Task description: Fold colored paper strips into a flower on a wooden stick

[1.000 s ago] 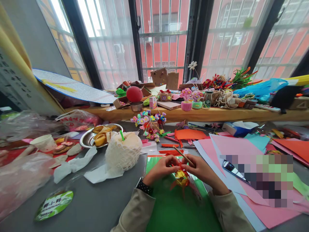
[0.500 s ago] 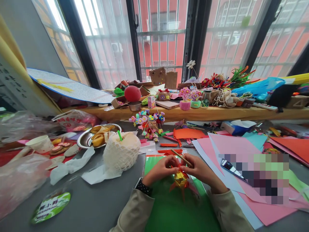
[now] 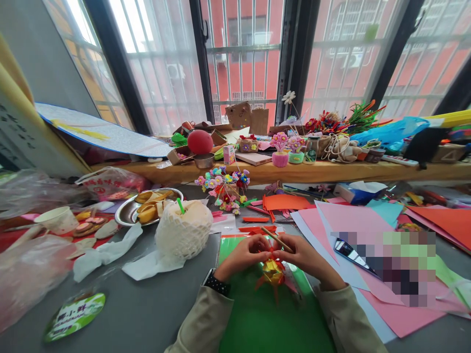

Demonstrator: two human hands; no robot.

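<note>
Two hands, the left hand (image 3: 246,254) and the right hand (image 3: 305,255), held one paper flower (image 3: 272,272) and one stick (image 3: 281,239). Left of the grip sat one netted fruit (image 3: 184,229) and one metal plate (image 3: 127,212).

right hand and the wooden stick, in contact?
Touching. The head view shows the right hand gripping the wooden stick between its fingers, with the stick's far end poking out toward the left hand, above the gold-and-red paper piece.

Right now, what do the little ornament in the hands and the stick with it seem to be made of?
Ornament: apparently folded paper, shiny gold foil with red points; creased facets catch light. Stick: probably wood or bamboo; thin, tan, matte.
</note>
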